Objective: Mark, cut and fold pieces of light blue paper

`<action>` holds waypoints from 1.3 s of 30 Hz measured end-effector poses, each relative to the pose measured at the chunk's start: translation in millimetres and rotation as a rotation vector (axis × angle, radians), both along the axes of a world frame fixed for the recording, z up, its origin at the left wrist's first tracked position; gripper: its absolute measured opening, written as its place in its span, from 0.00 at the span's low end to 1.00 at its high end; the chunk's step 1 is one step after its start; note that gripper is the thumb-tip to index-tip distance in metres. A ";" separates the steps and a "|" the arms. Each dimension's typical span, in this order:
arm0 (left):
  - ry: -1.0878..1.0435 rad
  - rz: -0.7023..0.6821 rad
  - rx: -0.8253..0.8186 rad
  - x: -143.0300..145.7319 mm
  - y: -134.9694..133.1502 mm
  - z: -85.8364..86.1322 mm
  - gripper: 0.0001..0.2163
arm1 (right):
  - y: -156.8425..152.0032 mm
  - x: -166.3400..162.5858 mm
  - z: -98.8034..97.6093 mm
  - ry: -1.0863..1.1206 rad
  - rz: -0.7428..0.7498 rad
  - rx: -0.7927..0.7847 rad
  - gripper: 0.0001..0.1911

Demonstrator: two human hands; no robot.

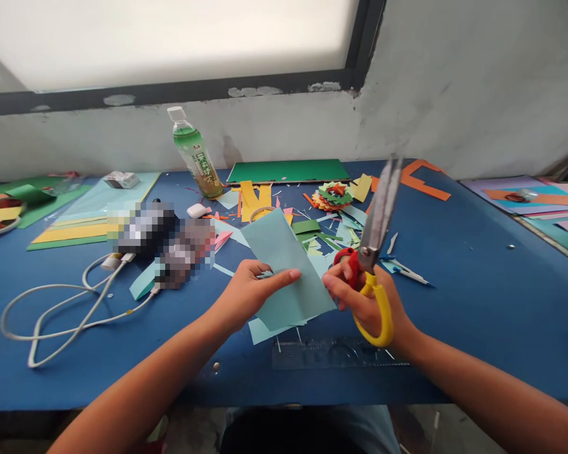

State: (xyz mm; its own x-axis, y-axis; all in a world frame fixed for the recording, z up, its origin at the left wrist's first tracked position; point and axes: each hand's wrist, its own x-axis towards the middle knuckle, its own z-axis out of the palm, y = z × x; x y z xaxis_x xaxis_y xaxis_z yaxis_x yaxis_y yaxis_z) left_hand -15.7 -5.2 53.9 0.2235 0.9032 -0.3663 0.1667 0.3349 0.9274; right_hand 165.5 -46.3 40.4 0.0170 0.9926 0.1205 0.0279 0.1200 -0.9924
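Observation:
Between the thumb and fingers of my left hand [258,287] is a light blue sheet of paper [284,252], raised above the table and tilted. My right hand [376,302] is closed round a pair of scissors [376,233] with one red and one yellow handle. The blades point up and away from me, nearly together. The fingertips of my right hand are at the sheet's right edge; whether they pinch it I cannot tell. Below the sheet lie another light blue piece [265,332] and a clear ruler [331,354].
Paper scraps [312,230] and a layered paper rosette [332,195] lie beyond my hands. A drink bottle [196,157] stands by the wall. White cables [80,315] loop at left beside a dark device [144,230]. A compass [409,271] lies right, with coloured sheets [506,186] beyond.

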 end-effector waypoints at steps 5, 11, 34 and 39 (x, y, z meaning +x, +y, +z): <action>-0.134 0.079 0.063 -4.7 6.6 5.1 0.13 | -2.9 12.4 1.5 0.139 0.210 0.073 0.26; -0.291 0.249 0.174 -11.9 14.7 15.4 0.13 | 4.8 16.6 0.6 -0.230 0.573 -0.144 0.34; -0.307 0.221 0.158 -14.0 4.7 23.5 0.12 | 2.6 9.9 9.9 -0.473 0.685 -0.184 0.36; -0.353 0.189 0.206 -13.5 1.7 22.3 0.08 | 2.0 10.9 1.4 -0.429 0.667 -0.202 0.36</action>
